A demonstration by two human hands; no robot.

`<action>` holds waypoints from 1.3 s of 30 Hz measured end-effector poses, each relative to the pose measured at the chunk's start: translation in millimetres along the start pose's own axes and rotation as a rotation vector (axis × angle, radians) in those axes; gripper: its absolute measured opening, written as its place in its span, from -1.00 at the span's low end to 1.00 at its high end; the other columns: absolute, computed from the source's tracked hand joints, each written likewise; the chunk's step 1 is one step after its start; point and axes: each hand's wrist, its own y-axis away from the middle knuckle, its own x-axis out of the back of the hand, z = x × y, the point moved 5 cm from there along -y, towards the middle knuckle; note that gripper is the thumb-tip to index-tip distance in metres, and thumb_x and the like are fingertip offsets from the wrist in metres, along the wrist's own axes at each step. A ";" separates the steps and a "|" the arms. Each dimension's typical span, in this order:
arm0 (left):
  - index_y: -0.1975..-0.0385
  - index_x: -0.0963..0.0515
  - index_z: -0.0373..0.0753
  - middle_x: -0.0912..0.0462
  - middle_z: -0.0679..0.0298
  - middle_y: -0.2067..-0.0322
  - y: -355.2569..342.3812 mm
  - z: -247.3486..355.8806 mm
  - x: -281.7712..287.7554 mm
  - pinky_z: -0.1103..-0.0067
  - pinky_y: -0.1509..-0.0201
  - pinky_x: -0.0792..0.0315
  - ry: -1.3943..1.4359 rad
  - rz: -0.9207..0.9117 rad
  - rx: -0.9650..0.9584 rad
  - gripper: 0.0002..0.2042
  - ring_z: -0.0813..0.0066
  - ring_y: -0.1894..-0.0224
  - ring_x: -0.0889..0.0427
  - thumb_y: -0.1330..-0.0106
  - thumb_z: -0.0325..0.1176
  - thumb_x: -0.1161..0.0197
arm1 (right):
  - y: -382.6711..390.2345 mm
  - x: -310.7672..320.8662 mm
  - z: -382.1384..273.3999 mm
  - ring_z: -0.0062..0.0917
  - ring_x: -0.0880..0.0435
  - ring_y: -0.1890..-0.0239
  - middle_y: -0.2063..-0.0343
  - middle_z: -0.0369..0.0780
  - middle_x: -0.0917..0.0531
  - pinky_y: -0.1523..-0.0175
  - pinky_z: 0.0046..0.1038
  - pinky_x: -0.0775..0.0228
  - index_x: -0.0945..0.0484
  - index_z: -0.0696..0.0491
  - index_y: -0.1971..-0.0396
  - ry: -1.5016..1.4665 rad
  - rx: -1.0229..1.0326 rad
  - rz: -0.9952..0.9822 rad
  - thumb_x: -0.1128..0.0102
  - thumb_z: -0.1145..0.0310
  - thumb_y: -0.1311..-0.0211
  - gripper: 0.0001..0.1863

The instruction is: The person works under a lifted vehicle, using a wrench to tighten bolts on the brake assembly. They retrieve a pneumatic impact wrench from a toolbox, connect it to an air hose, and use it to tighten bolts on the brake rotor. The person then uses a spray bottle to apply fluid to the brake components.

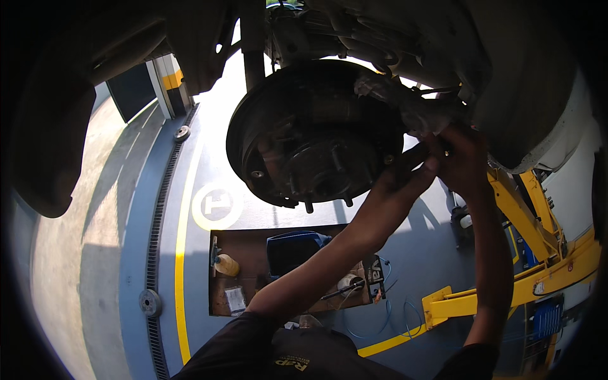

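Note:
A dark wheel hub with several studs (339,158) hangs in front of me, set on a round brake backing plate (244,136). Both my arms reach up to its right edge. My left hand (415,168) is closed, its fingers bent beside the plate's rim, and what they grip is in shadow. Close against it, my right hand (463,155) has its fingers curled in a pinch. Whatever it holds is too dark and small to name. Just above the hands runs a greyish, rough-surfaced part (411,107) behind the plate.
The vehicle's dark underbody (405,31) spreads overhead. Below stands a tray (218,304) with a blue-edged dark container (294,250) and a yellowish bottle (227,265). A yellow lift arm (481,297) is at right. Two round metal parts, one a disc (150,303), lie by the floor grating (161,221).

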 end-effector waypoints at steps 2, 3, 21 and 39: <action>-0.41 -0.34 -0.28 -0.51 -0.03 -0.27 50.1 42.8 20.6 0.29 -0.31 -0.40 -0.206 0.038 -0.203 -0.40 0.23 -0.24 -0.53 -0.46 -0.17 -0.32 | -23.1 2.6 -19.9 -0.44 -0.76 0.40 0.39 -0.25 -0.77 0.25 -0.38 -0.57 -0.75 -0.06 0.10 0.071 0.170 0.023 -0.44 0.35 -0.22 -0.76; -0.40 -0.36 -0.27 -0.50 -0.04 -0.26 68.9 71.9 37.9 0.25 -0.31 -0.39 -0.386 0.057 -0.322 -0.36 0.16 -0.26 -0.51 -0.36 -0.25 -0.41 | -35.3 0.9 -32.0 -0.45 -0.75 0.39 0.36 -0.26 -0.76 0.25 -0.38 -0.58 -0.75 -0.09 0.10 0.096 0.233 0.027 -0.45 0.34 -0.20 -0.75; -0.02 -0.67 -0.33 -0.77 -0.10 0.25 3.1 229.6 124.1 0.33 0.02 -0.60 -1.359 0.416 -0.894 -0.64 0.13 0.18 -0.82 -0.40 -0.18 -0.35 | -57.5 105.9 -50.8 -0.38 -0.77 0.08 0.01 -0.12 -0.74 0.00 -0.32 -0.61 -0.71 -0.04 -0.09 0.030 -0.011 -0.192 -0.16 0.10 -0.51 -0.65; 0.02 -0.69 -0.37 -0.72 -0.08 0.02 -33.5 247.1 67.3 0.26 -0.18 -0.53 -1.557 -0.078 -0.686 -0.74 0.00 -0.06 -0.70 -0.38 -0.42 -0.24 | -42.2 31.2 -73.7 -0.52 -0.77 0.44 0.39 -0.25 -0.80 0.25 -0.43 -0.57 -0.79 -0.20 0.06 0.049 -0.079 -0.133 -0.36 0.21 -0.37 -0.80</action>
